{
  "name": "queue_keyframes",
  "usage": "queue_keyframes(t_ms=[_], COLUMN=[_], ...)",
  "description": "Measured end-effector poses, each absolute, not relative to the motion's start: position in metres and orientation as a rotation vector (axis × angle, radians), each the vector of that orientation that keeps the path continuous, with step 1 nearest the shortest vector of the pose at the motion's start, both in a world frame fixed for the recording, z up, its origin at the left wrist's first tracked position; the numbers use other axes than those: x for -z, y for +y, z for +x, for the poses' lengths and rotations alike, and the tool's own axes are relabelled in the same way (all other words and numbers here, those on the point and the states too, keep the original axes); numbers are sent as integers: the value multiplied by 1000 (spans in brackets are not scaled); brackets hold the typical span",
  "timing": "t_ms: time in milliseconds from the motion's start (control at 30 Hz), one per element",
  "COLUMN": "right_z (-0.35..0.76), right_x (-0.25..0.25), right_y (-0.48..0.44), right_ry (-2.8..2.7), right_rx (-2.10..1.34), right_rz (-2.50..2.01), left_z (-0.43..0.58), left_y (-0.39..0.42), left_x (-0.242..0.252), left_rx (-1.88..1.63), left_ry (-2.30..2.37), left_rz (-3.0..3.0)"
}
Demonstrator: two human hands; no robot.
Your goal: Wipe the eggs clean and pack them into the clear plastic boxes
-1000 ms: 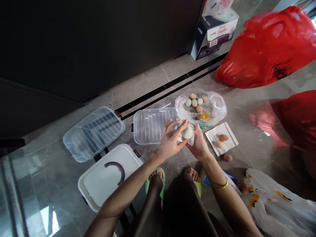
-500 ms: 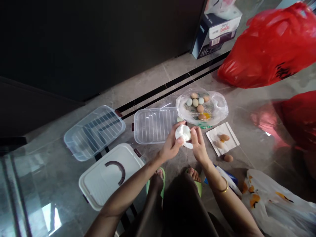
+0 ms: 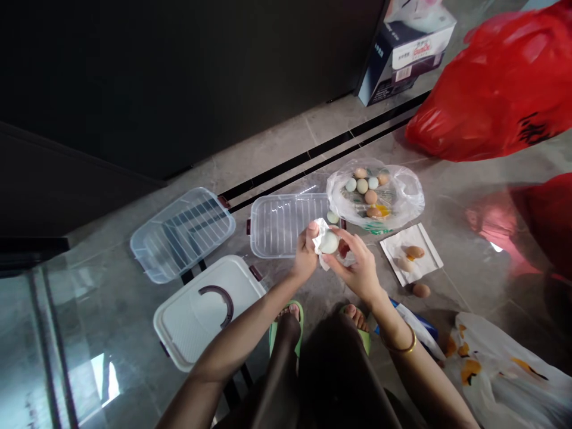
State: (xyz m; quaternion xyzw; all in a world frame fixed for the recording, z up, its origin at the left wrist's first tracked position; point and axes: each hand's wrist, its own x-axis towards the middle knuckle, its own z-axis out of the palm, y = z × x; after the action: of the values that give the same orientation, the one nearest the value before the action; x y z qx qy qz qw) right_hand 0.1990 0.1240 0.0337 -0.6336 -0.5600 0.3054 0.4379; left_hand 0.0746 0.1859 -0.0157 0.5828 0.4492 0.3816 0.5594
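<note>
A pale egg is between my two hands. My left hand is closed on a crumpled white tissue pressed to the egg's left side. The fingers of my right hand grip the egg from the right. Just beyond my hands, another pale egg lies in the right end of a clear plastic bin. A clear plastic bag behind it holds several brown and pale eggs, with spilled yolk among them.
A broken egg leaks yolk on a white paper, with a brown egg beside it. Another clear bin and a white lid lie left. Red bags, a box and a white bag stand right.
The tissue has moved off the egg's front to its left side, baring the shell. My right hand has shifted round the egg's right side. The view has moved slightly left.
</note>
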Motion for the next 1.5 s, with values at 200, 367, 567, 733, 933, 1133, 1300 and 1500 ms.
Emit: queue_keyframes(t_ms=[200, 367, 567, 733, 933, 1133, 1300, 1500], right_z=[210, 209, 194, 197, 221, 229, 221, 217], right_x=[-32, -25, -23, -15, -13, -19, -22, -22], right_y=[128, 120, 118, 124, 130, 135, 131, 128], right_ry=[-1454, -1338, -819, -1033, -1373, -1650, -1431, -1295], right_rx=[-607, -657, -830, -585, -589, -720, -762, -750], right_rz=[-1574, -1468, -1417, -1633, -1768, -1669, -1792, -1654], left_z=[82, 90, 94, 87, 79, 75, 74, 77], left_y=[189, 191, 191, 187, 185, 191, 192, 191], left_x=[-3, -6, 2, -5, -24, -18, -30, -31], left_rx=[-847, -869, -721, -789, -649, -663, -664, -761], left_ry=[1044, 986, 1151, 1100, 1008, 1015, 867, 889], left_rz=[902, 887, 760, 1001, 1212, 1296, 1636, 1416])
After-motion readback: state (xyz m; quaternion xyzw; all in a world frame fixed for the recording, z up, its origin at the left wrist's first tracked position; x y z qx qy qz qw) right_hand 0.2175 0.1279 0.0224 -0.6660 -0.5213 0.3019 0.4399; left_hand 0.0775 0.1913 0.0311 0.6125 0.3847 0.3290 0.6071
